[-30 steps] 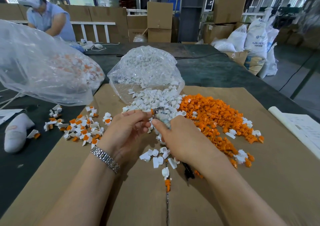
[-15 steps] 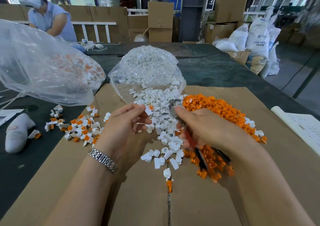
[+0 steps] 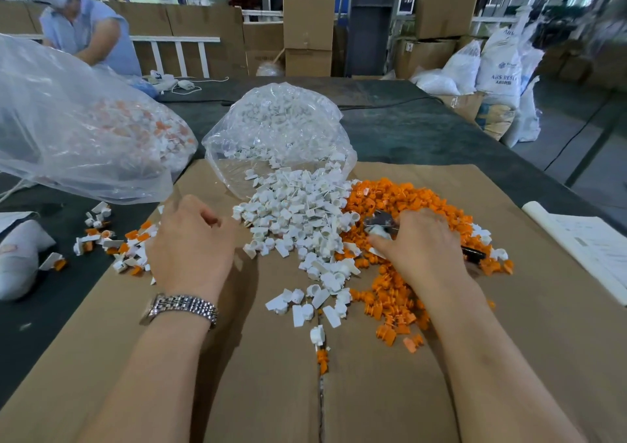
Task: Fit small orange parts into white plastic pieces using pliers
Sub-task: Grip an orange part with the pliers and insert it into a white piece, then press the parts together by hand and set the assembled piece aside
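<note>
The pliers (image 3: 383, 222) lie over the orange parts (image 3: 407, 201) heap, gripped in the right hand (image 3: 420, 242), metal tip pointing at the white pieces (image 3: 298, 211). Left hand (image 3: 193, 239) hovers loosely curled, holding nothing, above bare cardboard (image 3: 271, 391) between the white pile and assembled pieces (image 3: 115, 245)

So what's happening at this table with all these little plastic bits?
A person is assembling small parts on a sheet of cardboard. The right hand grips pliers over the pile of orange parts. The left hand, fingers loosely curled and holding nothing, hovers by the finished pieces, beside the white pieces spilling from a clear bag.
</note>
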Demonstrator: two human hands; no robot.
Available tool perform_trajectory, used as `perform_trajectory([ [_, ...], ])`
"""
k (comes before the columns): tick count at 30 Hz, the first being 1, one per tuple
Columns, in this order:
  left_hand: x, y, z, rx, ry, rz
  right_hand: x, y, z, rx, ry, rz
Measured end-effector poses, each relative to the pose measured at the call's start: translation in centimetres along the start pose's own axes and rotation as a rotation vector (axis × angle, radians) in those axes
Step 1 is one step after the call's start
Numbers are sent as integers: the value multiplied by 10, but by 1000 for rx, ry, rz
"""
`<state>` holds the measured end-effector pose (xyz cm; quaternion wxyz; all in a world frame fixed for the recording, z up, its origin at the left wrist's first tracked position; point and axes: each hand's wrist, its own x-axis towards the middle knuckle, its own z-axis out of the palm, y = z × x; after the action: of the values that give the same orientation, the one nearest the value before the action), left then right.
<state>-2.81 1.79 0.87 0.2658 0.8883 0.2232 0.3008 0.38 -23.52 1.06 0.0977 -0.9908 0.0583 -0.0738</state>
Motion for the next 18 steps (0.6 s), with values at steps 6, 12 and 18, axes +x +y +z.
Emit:
perform_trajectory([
  [6, -8, 4, 5, -242, -282, 226, -2, -2, -6, 159, 5, -24],
  [12, -11, 4, 2, -352, -776, 311, -14, 8, -34, 392, -331, -313],
  [18, -9, 3, -3, -405, -929, 329, -21, -2, -41, 171, -506, -412],
])
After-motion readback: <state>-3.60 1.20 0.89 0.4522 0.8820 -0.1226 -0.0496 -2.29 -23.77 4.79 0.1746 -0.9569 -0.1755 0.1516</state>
